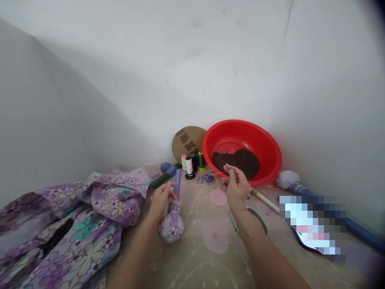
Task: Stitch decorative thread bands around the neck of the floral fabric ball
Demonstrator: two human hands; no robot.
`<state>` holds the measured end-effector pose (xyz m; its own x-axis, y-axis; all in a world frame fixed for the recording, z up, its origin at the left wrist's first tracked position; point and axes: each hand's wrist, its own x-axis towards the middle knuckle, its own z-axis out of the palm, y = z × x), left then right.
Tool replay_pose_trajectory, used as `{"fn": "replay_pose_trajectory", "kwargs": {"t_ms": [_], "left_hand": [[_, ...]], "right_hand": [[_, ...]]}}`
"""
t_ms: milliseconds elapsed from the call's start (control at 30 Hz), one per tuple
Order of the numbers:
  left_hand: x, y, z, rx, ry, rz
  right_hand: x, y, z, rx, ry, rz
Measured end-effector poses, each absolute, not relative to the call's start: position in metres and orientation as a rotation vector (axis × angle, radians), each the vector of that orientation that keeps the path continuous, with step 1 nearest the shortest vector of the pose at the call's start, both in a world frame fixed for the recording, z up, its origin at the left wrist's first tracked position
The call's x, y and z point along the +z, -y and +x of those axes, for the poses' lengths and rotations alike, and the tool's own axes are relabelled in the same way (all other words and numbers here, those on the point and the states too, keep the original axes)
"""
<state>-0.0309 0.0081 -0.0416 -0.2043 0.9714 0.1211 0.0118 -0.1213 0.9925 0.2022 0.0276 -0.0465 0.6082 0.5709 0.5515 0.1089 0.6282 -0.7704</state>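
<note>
The right hand point(237, 188) holds its grip pressed together, pinching a thin needle point(219, 174) just before a red basin point(240, 152). The left hand point(161, 200) grips a stuffed floral bundle point(171, 222) upright above a patterned mat point(216, 241).

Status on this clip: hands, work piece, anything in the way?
Left hand gripping neck of stuffed floral pouch. Right hand pinching threaded needle. Red basin and thread spools beyond the hands.
</note>
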Motion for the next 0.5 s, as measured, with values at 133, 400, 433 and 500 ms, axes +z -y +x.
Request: {"fn": "replay_pose_trajectory", "kwargs": {"t_ms": [133,400,433,500], "left_hand": [[-0.036,-0.008,-0.033,1.502,-1.107,0.996],[-0.004,0.017,-0.028,1.304,-1.195,1.595],[0.001,0.025,-0.023,1.189,-1.228,1.764],[0.015,0.047,-0.013,0.895,-1.267,2.154]], "right_hand": [[-0.050,-0.031,0.200,0.411,0.872,-0.880],[-0.056,-0.035,0.195,0.512,0.864,-0.914],[-0.057,-0.036,0.196,0.513,0.863,-0.925],[-0.059,-0.038,0.198,0.489,0.864,-0.955]]}}
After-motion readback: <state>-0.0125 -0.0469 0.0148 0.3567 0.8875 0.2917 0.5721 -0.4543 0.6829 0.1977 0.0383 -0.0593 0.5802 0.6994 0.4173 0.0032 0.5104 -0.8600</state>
